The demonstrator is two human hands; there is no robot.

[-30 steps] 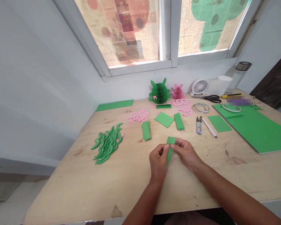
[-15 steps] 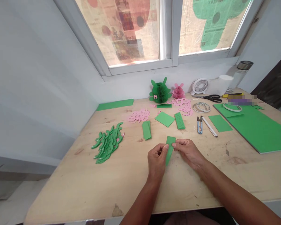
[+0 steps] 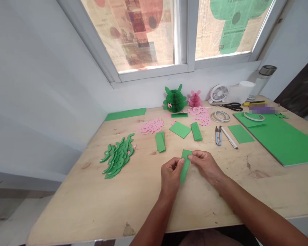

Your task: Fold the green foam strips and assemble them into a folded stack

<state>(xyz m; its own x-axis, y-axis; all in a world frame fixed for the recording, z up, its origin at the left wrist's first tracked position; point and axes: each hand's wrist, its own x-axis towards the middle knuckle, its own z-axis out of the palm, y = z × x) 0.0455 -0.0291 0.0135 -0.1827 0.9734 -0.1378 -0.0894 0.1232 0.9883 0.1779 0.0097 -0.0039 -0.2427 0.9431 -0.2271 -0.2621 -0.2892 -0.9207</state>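
Note:
A narrow green paper strip point(image 3: 185, 169) is held just above the table, slightly tilted. On its left edge my left hand point(image 3: 171, 175) is closed, thumb on top of the paper. My right hand point(image 3: 205, 164) pinches the right edge near the upper end between thumb and fingers. Beyond the hands lie a green paper rectangle point(image 3: 180, 130), a green strip with drawn curves point(image 3: 196, 132) and a couple of overlapping green strips point(image 3: 160, 142). Farther left is a heap of curved green paper cut-outs point(image 3: 119, 157).
Blue thread snips point(image 3: 218, 136), a white pen point(image 3: 229, 137) and tape rolls point(image 3: 220, 116) lie to the right. Large green sheets point(image 3: 287, 140) cover the right side. Black scissors point(image 3: 232, 106), a small fan point(image 3: 219, 93) and a green honeycomb paper figure point(image 3: 175, 100) are along the wall.
Both hands keep hold of the green paper strip, which has shifted only very slightly. The whole view has moved a little; nothing else differs.

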